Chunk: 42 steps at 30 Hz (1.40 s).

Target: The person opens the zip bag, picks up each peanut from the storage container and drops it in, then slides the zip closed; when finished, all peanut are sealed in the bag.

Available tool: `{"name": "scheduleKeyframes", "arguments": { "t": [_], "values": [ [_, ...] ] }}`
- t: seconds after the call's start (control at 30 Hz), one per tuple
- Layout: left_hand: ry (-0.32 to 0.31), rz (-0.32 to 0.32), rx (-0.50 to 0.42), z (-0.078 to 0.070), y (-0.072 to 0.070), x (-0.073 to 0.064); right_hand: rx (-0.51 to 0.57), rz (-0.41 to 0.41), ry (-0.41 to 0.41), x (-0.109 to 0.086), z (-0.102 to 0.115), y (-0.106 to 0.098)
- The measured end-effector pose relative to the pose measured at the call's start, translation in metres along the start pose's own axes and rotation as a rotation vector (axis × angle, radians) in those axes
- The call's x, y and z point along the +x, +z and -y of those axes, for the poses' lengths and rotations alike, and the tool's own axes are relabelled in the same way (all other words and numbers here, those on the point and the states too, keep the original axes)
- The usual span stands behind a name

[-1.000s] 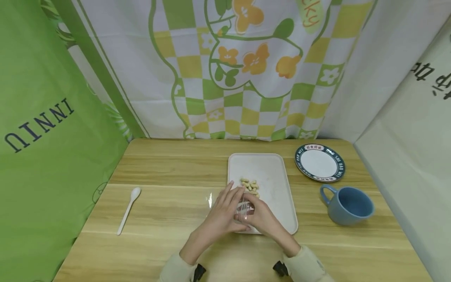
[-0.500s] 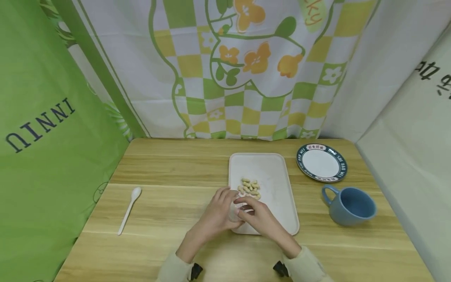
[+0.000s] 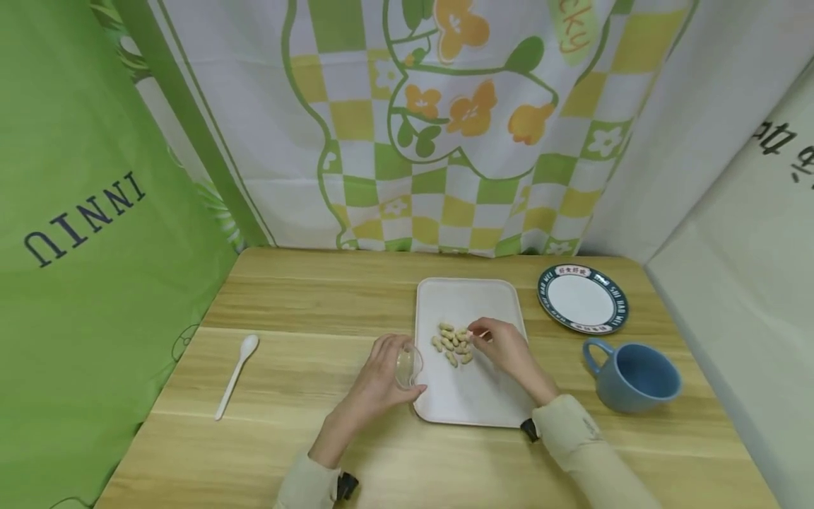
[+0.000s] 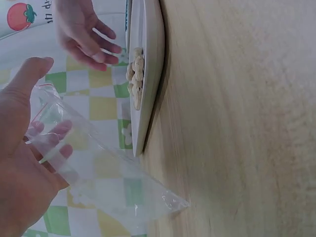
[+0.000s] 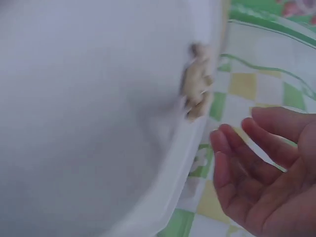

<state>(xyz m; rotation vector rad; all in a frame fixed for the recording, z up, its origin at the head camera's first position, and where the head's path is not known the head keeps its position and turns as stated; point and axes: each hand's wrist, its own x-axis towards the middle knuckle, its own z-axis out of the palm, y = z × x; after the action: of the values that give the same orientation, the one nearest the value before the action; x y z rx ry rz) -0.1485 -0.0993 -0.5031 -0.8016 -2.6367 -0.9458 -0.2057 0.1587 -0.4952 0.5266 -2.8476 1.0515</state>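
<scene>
A clear plastic zip bag [image 4: 113, 173] hangs from my left hand [image 3: 375, 378], its mouth spread round; the thumb and fingers hold it at the opening. In the head view this hand is at the left edge of the white tray [image 3: 470, 406]. A small pile of unshelled peanuts [image 3: 448, 336] lies on the tray. My right hand [image 3: 509, 350] hovers at the right side of the pile. In the right wrist view its fingers [image 5: 232, 192] are loosely bent and apart from the thumb, with nothing seen between them.
A white plastic spoon [image 3: 234, 376] lies on the table [image 3: 305, 304] at the left. To the right of the tray are a plate with a dark green rim [image 3: 547, 304] and a blue mug [image 3: 620, 389]. Patterned cloth [image 3: 426, 191] hangs behind the table.
My right hand has left the bag and moved right, to the peanuts. My left hand has shifted slightly left with the bag, whose round opening now shows.
</scene>
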Motion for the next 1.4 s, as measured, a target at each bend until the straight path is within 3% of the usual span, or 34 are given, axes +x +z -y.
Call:
{"name": "scheduleKeyframes", "arguments": {
  "t": [0.23,0.77,0.9,1.13,1.27,1.4],
  "values": [
    [-0.008,0.0,-0.104,0.005,0.005,0.004,-0.128,0.112,0.07,0.018,-0.011,0.014],
    [-0.011,-0.002,-0.115,0.007,0.007,0.008,-0.111,0.075,0.053,0.024,-0.01,0.017],
    [-0.003,-0.009,-0.109,0.009,0.007,0.009,-0.052,0.018,-0.016,0.022,0.001,0.01],
    [-0.001,-0.004,-0.132,0.011,0.007,0.014,0.01,-0.082,-0.268,0.013,0.043,-0.013],
    [-0.012,0.021,-0.142,0.011,0.006,0.016,0.003,-0.068,-0.363,0.006,0.069,-0.022],
    [-0.017,0.041,-0.157,0.01,0.007,0.017,-0.027,-0.011,-0.369,0.0,0.084,-0.024]
  ]
}}
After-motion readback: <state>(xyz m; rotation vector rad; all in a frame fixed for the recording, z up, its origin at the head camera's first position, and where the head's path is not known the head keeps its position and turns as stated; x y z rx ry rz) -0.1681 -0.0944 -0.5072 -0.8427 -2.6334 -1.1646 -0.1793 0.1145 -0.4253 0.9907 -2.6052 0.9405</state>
